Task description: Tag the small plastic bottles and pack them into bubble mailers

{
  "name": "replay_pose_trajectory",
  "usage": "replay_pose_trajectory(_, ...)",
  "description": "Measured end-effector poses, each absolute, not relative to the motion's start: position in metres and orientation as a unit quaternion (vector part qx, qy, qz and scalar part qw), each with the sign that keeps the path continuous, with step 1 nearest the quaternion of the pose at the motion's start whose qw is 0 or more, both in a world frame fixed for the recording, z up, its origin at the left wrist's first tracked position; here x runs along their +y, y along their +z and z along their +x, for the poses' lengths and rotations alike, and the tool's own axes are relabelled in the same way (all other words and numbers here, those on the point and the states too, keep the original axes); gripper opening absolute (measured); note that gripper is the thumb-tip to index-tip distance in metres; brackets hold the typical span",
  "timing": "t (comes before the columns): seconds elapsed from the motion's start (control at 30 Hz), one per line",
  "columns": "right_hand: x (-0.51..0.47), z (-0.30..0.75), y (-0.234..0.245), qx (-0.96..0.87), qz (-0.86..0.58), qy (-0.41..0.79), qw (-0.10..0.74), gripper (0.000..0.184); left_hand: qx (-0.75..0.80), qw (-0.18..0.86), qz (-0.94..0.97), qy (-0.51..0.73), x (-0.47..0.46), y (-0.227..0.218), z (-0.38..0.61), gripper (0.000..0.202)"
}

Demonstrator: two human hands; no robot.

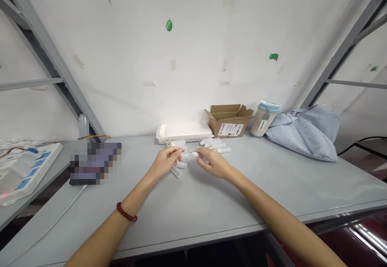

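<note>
My left grip (165, 161) pinches a clear tube (185, 156), my right grip (213, 162) a small white piece (195, 154) — I should keep both in one line, steady and gentle.

A lidded tumbler (263, 119) stands upright at the rear right of the bench (199, 214), beside a pale blue patterned bag (302, 134). A flat device (96, 164) lies at left; beyond it sits a white power strip (39, 172).
</note>
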State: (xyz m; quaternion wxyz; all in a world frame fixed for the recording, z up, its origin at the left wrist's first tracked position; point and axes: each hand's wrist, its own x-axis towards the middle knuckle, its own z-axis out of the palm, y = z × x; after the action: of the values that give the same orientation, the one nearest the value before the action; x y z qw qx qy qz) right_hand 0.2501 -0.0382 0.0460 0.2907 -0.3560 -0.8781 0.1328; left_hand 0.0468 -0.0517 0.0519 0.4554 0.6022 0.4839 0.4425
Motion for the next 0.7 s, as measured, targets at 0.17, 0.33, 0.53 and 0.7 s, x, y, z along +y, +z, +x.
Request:
replay_pose_trajectory(0.17, -0.0396, 0.2489, 0.0473, -0.874, -0.362, 0.146, 0.29, 0.019, 0.486, 0.46, 0.588, 0.454, -0.0522, 0.0518, 0.0471, 0.036)
replay_pose_trajectory(0.33, -0.0391, 0.2481, 0.0476, -0.869, -0.369, 0.151, 0.291, 0.019, 0.478, 0.464, 0.581, 0.468, -0.0526, 0.0526, 0.0482, 0.034)
replay_pose_trajectory(0.53, -0.0412, 0.2472, 0.0496, -0.869, -0.36, 0.158, 0.3, 0.02, 0.482, 0.453, 0.594, 0.457, -0.0552, 0.055, 0.0504, 0.029)
replay_pose_trajectory(0.7, -0.0439, 0.2446, 0.0502, -0.869, -0.35, 0.179, 0.302, 0.021, 0.479, 0.458, 0.605, 0.441, -0.0584, 0.0593, 0.0543, 0.028)
